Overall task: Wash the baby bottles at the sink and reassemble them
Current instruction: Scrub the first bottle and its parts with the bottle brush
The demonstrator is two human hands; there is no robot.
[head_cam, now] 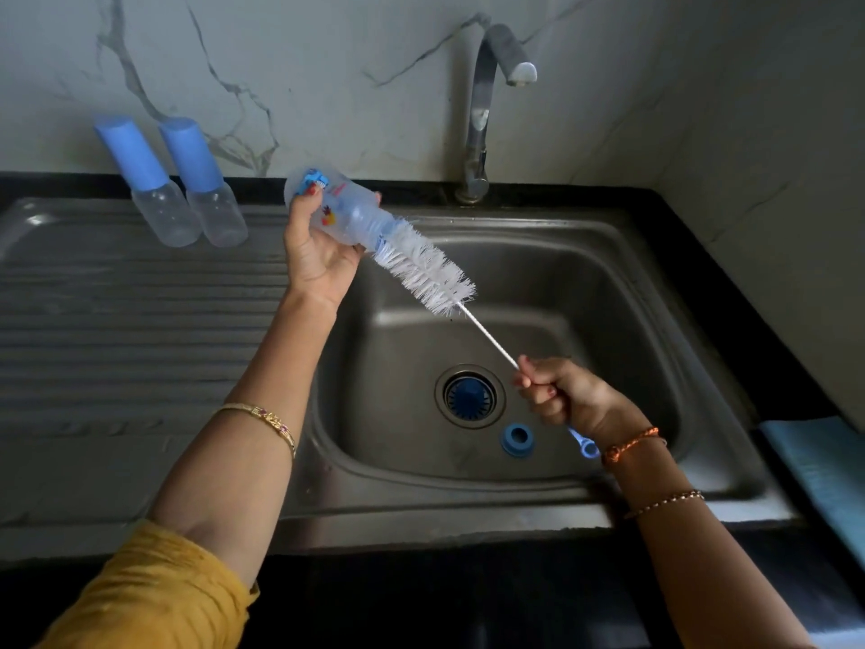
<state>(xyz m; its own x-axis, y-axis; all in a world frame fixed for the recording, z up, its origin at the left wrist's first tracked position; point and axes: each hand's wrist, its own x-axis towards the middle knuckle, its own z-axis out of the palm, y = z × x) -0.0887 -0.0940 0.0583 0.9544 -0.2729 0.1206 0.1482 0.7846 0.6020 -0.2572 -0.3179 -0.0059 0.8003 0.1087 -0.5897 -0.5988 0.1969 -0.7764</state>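
My left hand [314,248] grips a clear baby bottle [338,209] with printed pictures, held tilted over the sink's left edge, mouth pointing right and down. A white bottle brush [423,267] has its tip inside the bottle mouth, with most of the bristles outside. My right hand [564,398] grips the brush's wire and blue handle over the basin. A blue screw ring [517,440] lies on the basin floor near the drain [469,396]. Two assembled bottles with blue caps [149,180] [206,180] stand on the drainboard at the back left.
The steel sink basin [608,292] is dry-looking, and the tap [487,86] above it shows no water running. A ribbed drainboard [117,320] spreads to the left. A blue cloth [824,466] lies on the black counter at the right edge.
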